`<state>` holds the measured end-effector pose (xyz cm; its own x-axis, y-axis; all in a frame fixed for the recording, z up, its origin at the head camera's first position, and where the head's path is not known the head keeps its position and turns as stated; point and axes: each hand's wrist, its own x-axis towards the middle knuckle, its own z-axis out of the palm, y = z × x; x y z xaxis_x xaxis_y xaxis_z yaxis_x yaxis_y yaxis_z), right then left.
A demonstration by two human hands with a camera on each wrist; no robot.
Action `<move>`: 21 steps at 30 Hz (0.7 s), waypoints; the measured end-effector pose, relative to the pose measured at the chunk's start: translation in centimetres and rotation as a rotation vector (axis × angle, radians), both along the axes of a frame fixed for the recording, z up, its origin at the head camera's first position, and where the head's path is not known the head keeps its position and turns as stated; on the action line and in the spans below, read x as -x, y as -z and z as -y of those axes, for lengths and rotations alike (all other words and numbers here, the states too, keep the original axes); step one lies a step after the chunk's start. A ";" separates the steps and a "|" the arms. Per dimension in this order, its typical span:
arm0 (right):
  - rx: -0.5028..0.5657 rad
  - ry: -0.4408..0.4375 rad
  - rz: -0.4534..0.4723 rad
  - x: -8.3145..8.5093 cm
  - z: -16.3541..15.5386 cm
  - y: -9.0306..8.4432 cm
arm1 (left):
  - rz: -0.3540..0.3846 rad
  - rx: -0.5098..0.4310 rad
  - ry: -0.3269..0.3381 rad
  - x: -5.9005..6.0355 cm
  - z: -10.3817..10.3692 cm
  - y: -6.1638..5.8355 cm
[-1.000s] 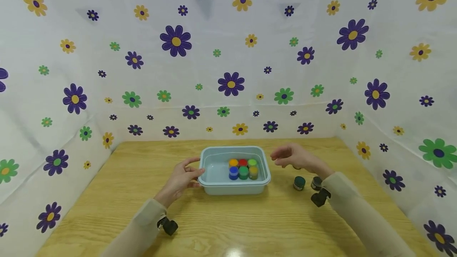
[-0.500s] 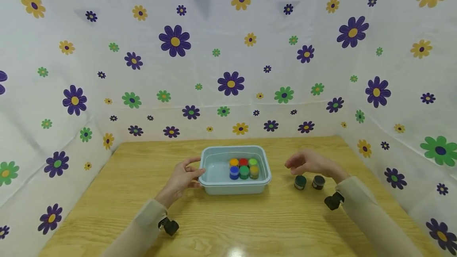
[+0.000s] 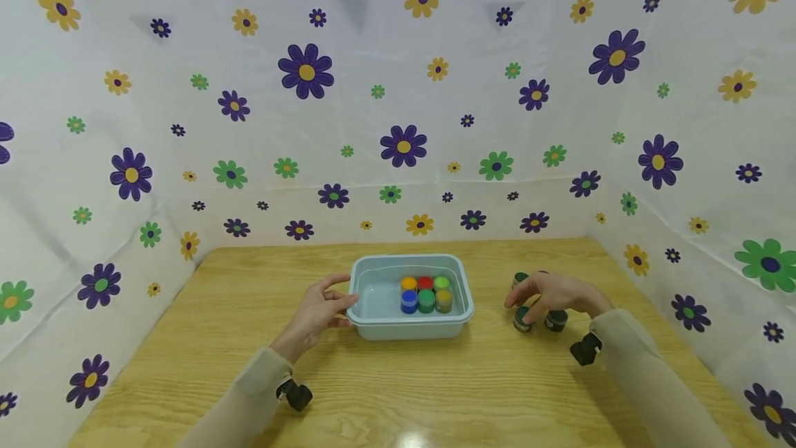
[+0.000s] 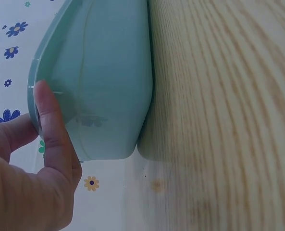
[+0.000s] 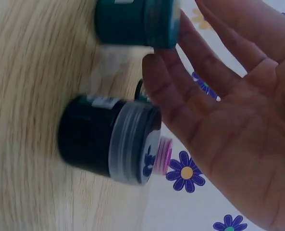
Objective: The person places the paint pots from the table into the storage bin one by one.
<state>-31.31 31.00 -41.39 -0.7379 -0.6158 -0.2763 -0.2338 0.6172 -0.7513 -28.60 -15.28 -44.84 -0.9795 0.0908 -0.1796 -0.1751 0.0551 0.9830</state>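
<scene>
A light blue plastic basin (image 3: 404, 330) stands on the table with several small paint jars (image 3: 425, 301) grouped in its right half. My left hand (image 3: 318, 311) grips the basin's left rim, a finger inside the wall in the left wrist view and the rest of the hand outside. My right hand (image 3: 555, 293) hovers over loose jars right of the basin. Its fingers bend loosely about a dark green jar (image 3: 522, 324); whether they touch it I cannot tell. Close by stands a black jar (image 3: 556, 321). Another green-lidded jar (image 3: 520, 278) shows behind the hand.
In the right wrist view a pink-lidded jar (image 5: 164, 156) peeks out behind the black one. A flower-printed white cloth (image 3: 398, 213) encloses the back and both sides of the wooden table (image 3: 385, 393).
My right hand has moved right, away from the basin's right edge, then lowered over the dark green jar. My left hand and the basin stay in place.
</scene>
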 end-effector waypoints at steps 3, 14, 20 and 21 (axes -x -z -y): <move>-0.001 -0.017 0.036 0.3 -0.3 0.2 | -0.001 0.000 0.001 0.0 0.0 0.0; -0.033 -0.001 0.129 0.8 -0.3 0.6 | -0.005 0.001 -0.002 -0.1 0.0 0.0; -0.052 -0.011 0.143 1.0 -0.2 0.7 | -0.004 0.007 0.011 -0.2 -0.1 -0.3; -0.059 -0.009 0.141 1.1 -0.1 0.7 | -0.002 0.009 0.010 -0.2 -0.1 -0.3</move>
<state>-32.39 31.11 -42.08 -0.6838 -0.6017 -0.4127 -0.1337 0.6593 -0.7399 -28.44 -15.21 -44.55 -0.9790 0.0988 -0.1784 -0.1724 0.0660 0.9828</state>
